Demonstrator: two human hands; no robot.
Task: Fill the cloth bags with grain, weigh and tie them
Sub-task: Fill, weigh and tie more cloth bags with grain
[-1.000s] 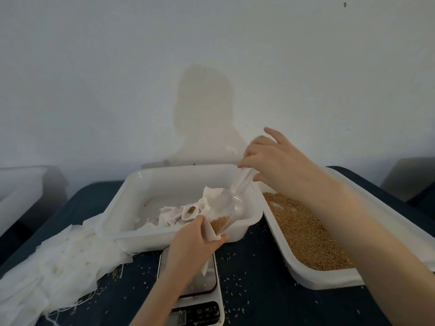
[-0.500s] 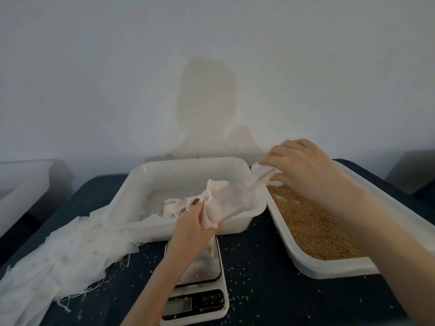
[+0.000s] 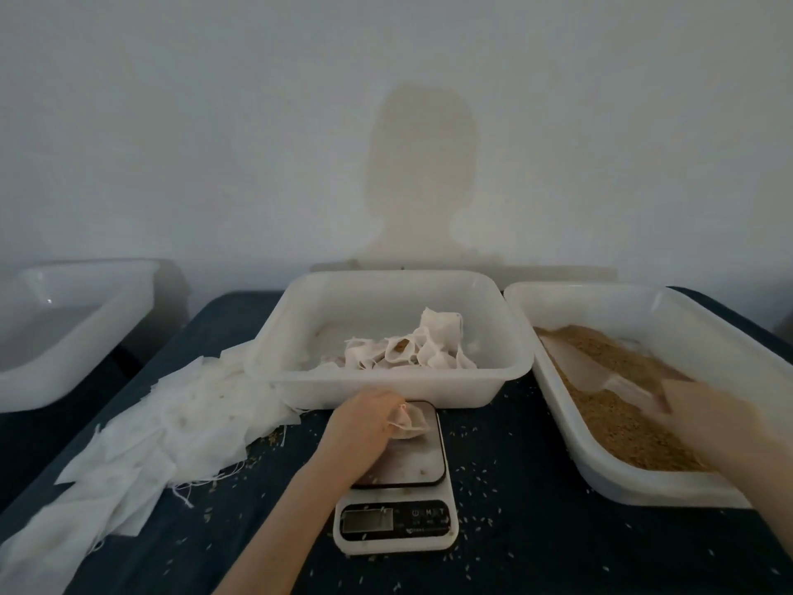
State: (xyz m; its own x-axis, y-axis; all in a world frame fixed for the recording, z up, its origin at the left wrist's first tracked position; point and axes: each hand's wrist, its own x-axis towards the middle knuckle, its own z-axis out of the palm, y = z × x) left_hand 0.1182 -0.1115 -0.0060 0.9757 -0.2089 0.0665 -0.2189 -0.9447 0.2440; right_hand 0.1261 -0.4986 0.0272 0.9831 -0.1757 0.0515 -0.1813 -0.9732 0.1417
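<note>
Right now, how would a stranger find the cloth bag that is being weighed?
Start at the white kitchen scale in front of the middle tub. On its platform, in the left hand, sits one small filled bag. The other bags lie in the tub or flat on the left.

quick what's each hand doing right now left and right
Left hand: pinching the small cloth bag on the scale.
Right hand: motion-blurred at the scoop in the grain bin; grip cannot be told.

Table [image 3: 515, 487], dark blue covering: two white tubs [image 3: 386, 380] [image 3: 622, 474], kitchen scale [image 3: 397, 528], heap of white cloth pieces [image 3: 150, 431], scattered grains [image 3: 472, 470].
</note>
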